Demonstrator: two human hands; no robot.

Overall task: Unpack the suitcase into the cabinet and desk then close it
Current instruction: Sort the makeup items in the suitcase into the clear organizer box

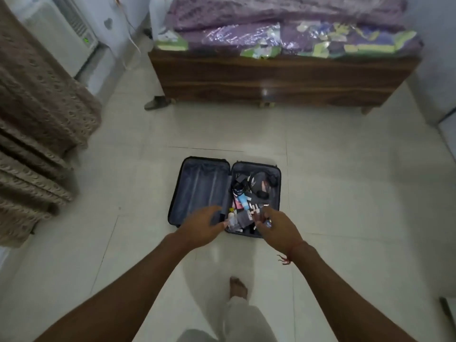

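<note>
A dark suitcase lies open flat on the tiled floor. Its left half shows only grey lining. The right half holds several small items: black cables and headphones, a light blue bottle and small tubes and packets. My left hand hovers over the near edge of the left half with fingers spread and nothing in it. My right hand is over the near right corner, fingers bent down among the small items. A small shiny thing shows at its fingers; whether the hand holds it is unclear.
A wooden bed with purple bedding stands beyond the suitcase. A brown curtain hangs at the left, with an air cooler behind it. A slipper lies by the bed's corner. My bare foot is on the floor tiles below the suitcase.
</note>
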